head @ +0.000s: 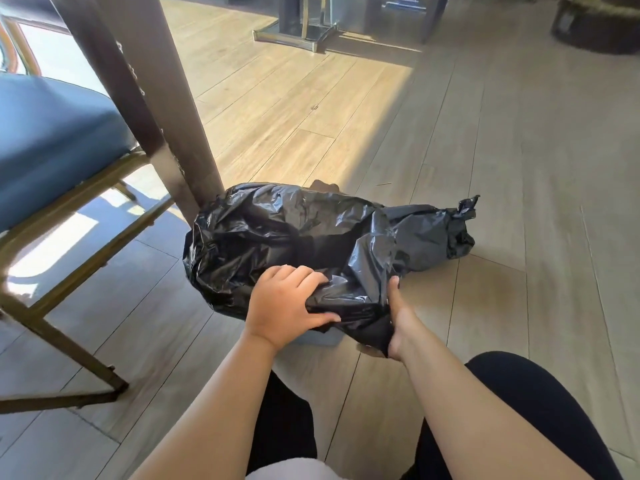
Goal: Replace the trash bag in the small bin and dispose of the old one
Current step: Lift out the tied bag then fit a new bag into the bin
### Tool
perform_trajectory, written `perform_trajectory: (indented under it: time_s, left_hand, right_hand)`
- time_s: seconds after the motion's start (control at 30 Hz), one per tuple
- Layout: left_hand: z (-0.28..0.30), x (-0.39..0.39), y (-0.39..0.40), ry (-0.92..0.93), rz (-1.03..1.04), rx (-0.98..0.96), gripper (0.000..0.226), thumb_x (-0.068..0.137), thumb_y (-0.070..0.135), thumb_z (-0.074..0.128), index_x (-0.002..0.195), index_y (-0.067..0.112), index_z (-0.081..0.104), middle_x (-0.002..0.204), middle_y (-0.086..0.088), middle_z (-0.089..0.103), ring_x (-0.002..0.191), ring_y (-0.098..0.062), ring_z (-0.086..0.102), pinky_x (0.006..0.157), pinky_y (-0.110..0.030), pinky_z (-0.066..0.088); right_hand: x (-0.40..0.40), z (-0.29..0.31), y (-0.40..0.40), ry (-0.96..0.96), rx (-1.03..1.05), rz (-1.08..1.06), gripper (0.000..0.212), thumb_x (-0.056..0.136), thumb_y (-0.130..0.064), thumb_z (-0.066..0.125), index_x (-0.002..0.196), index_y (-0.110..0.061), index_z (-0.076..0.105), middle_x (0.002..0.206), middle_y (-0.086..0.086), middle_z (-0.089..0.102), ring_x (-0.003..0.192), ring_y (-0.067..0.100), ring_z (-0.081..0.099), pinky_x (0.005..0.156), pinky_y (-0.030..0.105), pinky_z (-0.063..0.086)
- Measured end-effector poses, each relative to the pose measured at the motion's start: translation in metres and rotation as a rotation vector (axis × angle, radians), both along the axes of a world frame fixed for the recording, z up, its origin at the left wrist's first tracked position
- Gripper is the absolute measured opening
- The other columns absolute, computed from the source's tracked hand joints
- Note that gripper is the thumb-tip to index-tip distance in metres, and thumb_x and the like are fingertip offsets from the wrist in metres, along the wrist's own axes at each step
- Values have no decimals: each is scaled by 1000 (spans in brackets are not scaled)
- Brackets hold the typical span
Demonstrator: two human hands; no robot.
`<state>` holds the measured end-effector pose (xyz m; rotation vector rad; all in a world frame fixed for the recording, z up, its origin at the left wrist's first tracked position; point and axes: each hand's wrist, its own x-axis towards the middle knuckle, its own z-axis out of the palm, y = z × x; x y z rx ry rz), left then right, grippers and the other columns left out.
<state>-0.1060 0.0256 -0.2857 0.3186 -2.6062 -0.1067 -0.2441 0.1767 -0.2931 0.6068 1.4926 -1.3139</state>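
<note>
Both hands grip a crinkled black plastic trash bag [277,230] on the pale wood-plank floor [519,168]. The left hand [284,303] presses its fingers into the plastic; the right hand [398,317] pinches the bag's edge.

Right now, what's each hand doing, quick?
Left hand: closed on the black bag, gripping its near edge.
Right hand: closed on the same bag, fingers hidden in the plastic.

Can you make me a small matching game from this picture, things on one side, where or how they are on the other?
Things:
1. left hand
2. tied black bag
3. chair seat
4. table leg

States:
A. blue, at far left
B. lying on the floor, knotted end to the right
C. dark, upright beside the chair
D. pressing on crumpled black plastic

Pairs: 1-D, 2-B, 3-A, 4-C
</note>
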Motion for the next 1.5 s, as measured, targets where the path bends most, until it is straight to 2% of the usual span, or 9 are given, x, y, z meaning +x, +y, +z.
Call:
perform_trajectory:
  time_s: [0.13,0.33,0.5,0.63,0.97,1.17,1.27,1.37,1.5]
  left_hand:
    - [-6,0,2,0,19,-62,49,75,70,62,96,26,67,84,12,65,74,-14,61,74,-31,47]
    - [-4,2,0,-25,40,-36,48,71,71,64,88,26,68,76,12,63,66,-13,60,66,-29,46]
    - [13,-2,14,1,117,146,63,77,84,41,84,28,69,71,12,62,66,-9,58,54,-30,47]
    - [21,-21,24,41,164,148,46,83,68,49,89,28,71,81,13,66,73,-8,60,52,-26,47]
    - [50,-38,18,-666,171,441,61,92,71,23,112,32,66,70,6,65,71,-13,63,63,-28,53]
    - [54,-5,-28,69,589,160,17,92,35,61,92,23,73,104,3,64,102,-20,55,95,-37,44]
    - [51,11,-59,-6,805,299,24,86,31,70,108,32,63,133,-3,47,121,-27,48,109,-48,37]
    - [35,25,-75,-92,653,618,55,84,18,72,126,31,38,138,-3,36,114,-23,53,77,-21,50]
    - [32,38,-95,-138,676,960,77,87,15,66,135,40,11,122,-5,50,86,-18,58,68,-26,52]
  right_hand:
    - [4,-18,-5,303,64,-55,18,74,-27,67,76,-10,73,104,21,73,86,32,69,82,53,58]
    - [-18,-48,26,560,452,111,30,97,-12,47,116,-2,67,114,16,68,108,34,63,79,30,47]
    - [-43,-44,9,398,177,-129,18,84,-18,54,76,-9,68,95,14,67,91,30,65,74,38,52]
    - [-52,17,-8,612,-14,-125,41,93,-46,50,121,-19,64,116,-4,61,110,19,56,89,33,46]
    - [-64,53,-44,997,105,364,43,95,-28,55,137,-19,56,133,9,57,113,23,59,100,37,49]
    - [-22,80,-78,1787,372,809,34,93,-26,58,126,-28,62,126,4,53,119,23,43,104,36,41]
    - [-15,73,-87,1617,648,1096,41,92,-37,58,133,-36,53,145,5,42,137,29,31,114,53,24]
    - [-21,60,-90,1423,778,1284,83,85,-37,68,152,-39,19,160,6,16,147,33,12,113,64,21]
    - [-24,55,-93,1411,895,1441,115,79,-41,75,153,-38,-13,164,4,-3,149,31,10,108,56,30]
